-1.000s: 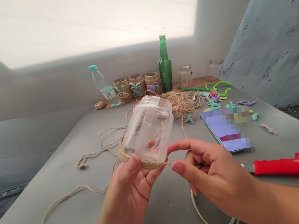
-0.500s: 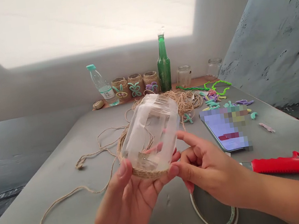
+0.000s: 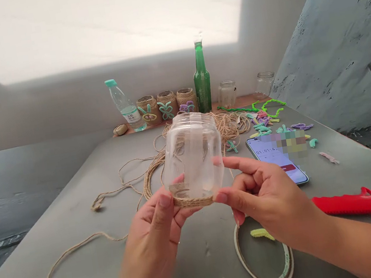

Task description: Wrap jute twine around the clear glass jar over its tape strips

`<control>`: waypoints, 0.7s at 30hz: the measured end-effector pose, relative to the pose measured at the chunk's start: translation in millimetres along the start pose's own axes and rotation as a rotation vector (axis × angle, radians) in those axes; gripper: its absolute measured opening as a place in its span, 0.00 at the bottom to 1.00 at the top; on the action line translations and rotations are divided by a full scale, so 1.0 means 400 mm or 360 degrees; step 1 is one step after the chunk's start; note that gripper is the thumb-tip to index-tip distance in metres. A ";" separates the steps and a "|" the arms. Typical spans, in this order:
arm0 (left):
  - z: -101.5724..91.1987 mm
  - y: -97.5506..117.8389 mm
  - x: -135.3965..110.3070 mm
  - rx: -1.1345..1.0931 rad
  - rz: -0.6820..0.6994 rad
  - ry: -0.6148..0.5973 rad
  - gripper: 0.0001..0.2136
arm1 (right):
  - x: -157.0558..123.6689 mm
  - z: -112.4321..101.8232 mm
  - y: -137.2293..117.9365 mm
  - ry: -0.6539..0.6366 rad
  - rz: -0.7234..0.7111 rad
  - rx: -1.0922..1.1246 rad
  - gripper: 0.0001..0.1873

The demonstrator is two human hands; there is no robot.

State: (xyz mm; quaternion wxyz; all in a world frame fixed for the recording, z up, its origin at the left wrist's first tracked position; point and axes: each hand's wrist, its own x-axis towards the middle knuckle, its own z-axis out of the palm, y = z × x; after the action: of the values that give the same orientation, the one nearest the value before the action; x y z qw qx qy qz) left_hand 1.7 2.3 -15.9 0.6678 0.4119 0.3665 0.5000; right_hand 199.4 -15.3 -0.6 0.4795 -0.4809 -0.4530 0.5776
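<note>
Head view: jar (image 3: 190, 152) now more upright than a half second ago, held above the bench (image 3: 96, 268). Left hand (image 3: 157, 227) fingers grip its rope-wrapped base (image 3: 193, 201); right hand (image 3: 267, 196) fingers hold its lower right edge. Behind jar: three wrapped jars (image 3: 168, 108), two bare jars (image 3: 227, 94), one green bottle (image 3: 202, 85), one water bottle (image 3: 127, 108). Right of jar: one phone (image 3: 263, 148), one red handle (image 3: 348, 204).

Clear jar (image 3: 191, 149), mouth up, twine (image 3: 195, 201) around base

Jar (image 3: 190, 152) (above table (image 3: 78, 215)) before twine (image 3: 234, 127)
</note>
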 end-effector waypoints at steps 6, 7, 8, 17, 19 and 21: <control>-0.031 -0.023 -0.011 0.0237 -0.0062 0.0048 0.31 | -0.007 0.011 0.007 0.0020 0.0023 -0.0090 0.37; -0.033 -0.023 -0.012 0.0253 -0.0087 0.0059 0.32 | -0.009 0.012 0.009 0.0005 0.0029 -0.0070 0.38; -0.032 -0.022 -0.012 0.0254 -0.0093 0.0063 0.31 | -0.012 0.012 0.011 -0.0015 0.0036 -0.0051 0.39; -0.007 0.010 0.007 -0.0136 -0.0048 -0.0069 0.12 | -0.015 -0.003 -0.007 -0.0131 -0.0056 -0.0108 0.32; -0.007 0.014 0.008 -0.0139 -0.0053 -0.0073 0.13 | -0.013 -0.005 -0.010 -0.0142 -0.0069 -0.0097 0.30; -0.007 0.017 0.006 -0.0120 -0.0046 -0.0079 0.15 | -0.012 -0.006 -0.010 -0.0146 -0.0077 -0.0098 0.29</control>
State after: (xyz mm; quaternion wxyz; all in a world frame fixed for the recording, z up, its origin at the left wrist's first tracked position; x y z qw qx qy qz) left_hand -2.8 6.3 -11.1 0.6989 0.3932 0.3367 0.4935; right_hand 202.7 -19.3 3.5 0.4570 -0.4574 -0.5037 0.5730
